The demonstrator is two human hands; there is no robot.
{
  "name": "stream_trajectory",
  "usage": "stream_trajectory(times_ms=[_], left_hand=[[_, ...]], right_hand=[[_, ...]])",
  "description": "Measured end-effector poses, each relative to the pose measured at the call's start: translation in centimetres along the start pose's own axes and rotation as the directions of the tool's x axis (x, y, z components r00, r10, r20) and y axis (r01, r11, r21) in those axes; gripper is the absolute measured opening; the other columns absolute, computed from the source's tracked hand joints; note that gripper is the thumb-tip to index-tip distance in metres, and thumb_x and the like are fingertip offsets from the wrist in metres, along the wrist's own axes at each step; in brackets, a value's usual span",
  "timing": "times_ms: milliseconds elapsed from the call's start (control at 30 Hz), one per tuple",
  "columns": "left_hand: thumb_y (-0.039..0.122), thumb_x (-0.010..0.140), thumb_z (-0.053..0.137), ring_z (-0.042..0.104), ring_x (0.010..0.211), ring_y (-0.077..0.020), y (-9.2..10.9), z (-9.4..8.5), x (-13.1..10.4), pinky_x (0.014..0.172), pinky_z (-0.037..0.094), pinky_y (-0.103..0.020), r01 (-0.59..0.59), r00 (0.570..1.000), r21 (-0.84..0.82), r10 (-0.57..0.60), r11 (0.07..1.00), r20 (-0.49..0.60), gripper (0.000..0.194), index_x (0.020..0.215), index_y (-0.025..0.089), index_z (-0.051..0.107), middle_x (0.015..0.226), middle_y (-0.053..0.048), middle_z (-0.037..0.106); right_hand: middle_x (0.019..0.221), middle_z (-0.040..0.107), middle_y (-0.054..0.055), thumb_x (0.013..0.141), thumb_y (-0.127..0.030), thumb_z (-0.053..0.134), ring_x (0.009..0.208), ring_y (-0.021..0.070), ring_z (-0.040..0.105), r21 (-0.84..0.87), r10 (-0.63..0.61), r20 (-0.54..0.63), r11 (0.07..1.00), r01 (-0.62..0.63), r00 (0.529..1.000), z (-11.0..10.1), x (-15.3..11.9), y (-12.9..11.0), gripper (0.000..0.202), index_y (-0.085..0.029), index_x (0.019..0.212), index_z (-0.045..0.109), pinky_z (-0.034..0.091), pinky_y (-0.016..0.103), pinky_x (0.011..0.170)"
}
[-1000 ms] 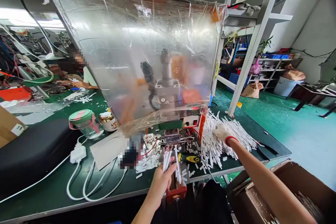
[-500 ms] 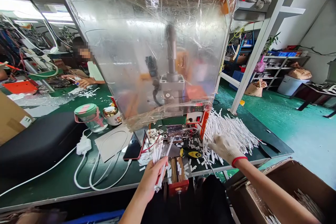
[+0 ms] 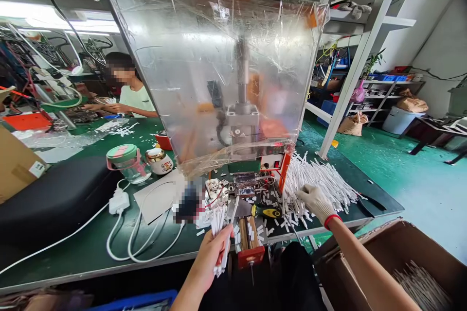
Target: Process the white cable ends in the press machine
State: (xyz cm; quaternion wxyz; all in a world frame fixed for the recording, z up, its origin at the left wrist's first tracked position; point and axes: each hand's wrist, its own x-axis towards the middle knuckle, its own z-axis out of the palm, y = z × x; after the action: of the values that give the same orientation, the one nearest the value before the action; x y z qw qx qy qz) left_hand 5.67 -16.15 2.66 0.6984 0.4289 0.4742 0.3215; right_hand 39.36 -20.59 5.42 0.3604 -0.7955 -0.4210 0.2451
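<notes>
My bare left hand (image 3: pixel 204 257) is closed around a bundle of thin white sticks (image 3: pixel 219 221). The bundle stands nearly upright at the table's front edge, its lower ends poking out below my fingers. One stick leans toward the small metal fixture (image 3: pixel 245 185) under the press. In a white glove with a red cuff, my right hand (image 3: pixel 316 202) is at the left part of a large pile of white sticks (image 3: pixel 324 180). Its fingers are drawn together; whether a stick is between them is hidden. A yellow-and-black handled scraper (image 3: pixel 268 211) lies between my hands.
A press behind a plastic-wrapped clear shield (image 3: pixel 197 77) rises ahead. A red-ended wooden block (image 3: pixel 251 255) juts from the table edge. Pliers (image 3: pixel 367 204) lie right of the pile. A cardboard box (image 3: pixel 404 238) with sticks stands lower right. A cup (image 3: pixel 126 163) and white cables are left; another person sits beyond.
My view has shifted slightly. My right hand's fingers have drawn closer together at the pile. My left hand still holds its bundle in about the same place.
</notes>
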Motion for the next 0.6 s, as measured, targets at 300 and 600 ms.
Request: stream_trajectory(times_ms=[300, 600], left_hand=[[0.069, 0.072, 0.073, 0.016, 0.040, -0.0050, 0.4, -0.8, -0.8, 0.042, 0.009, -0.022, -0.110, 0.994, 0.019, 0.109, 0.994, 0.021, 0.054, 0.063, 0.019, 0.055, 0.042, 0.012, 0.025], [0.063, 0.071, 0.078, 0.016, 0.040, -0.0039, -0.2, -1.3, -1.4, 0.042, 0.010, -0.021, -0.109, 0.994, -0.102, 0.110, 0.989, -0.002, 0.050, 0.065, 0.017, 0.060, 0.042, 0.012, 0.028]], right_hand=[[0.053, 0.052, -0.007, 0.083, -0.060, 0.066, 0.035, 0.0077, 0.042, 0.549, -0.130, 0.411, 0.825, -0.131, 0.902, 3.3, -4.6, -2.1, 0.043, -0.020, 0.084, 0.050, 0.033, 0.019, 0.033], [0.045, 0.047, -0.009, 0.078, -0.059, 0.069, 0.030, 0.0081, 0.042, 0.556, -0.026, 0.489, 0.780, -0.288, 0.872, 13.0, -4.4, -6.4, 0.043, -0.021, 0.077, 0.048, 0.031, 0.019, 0.028]])
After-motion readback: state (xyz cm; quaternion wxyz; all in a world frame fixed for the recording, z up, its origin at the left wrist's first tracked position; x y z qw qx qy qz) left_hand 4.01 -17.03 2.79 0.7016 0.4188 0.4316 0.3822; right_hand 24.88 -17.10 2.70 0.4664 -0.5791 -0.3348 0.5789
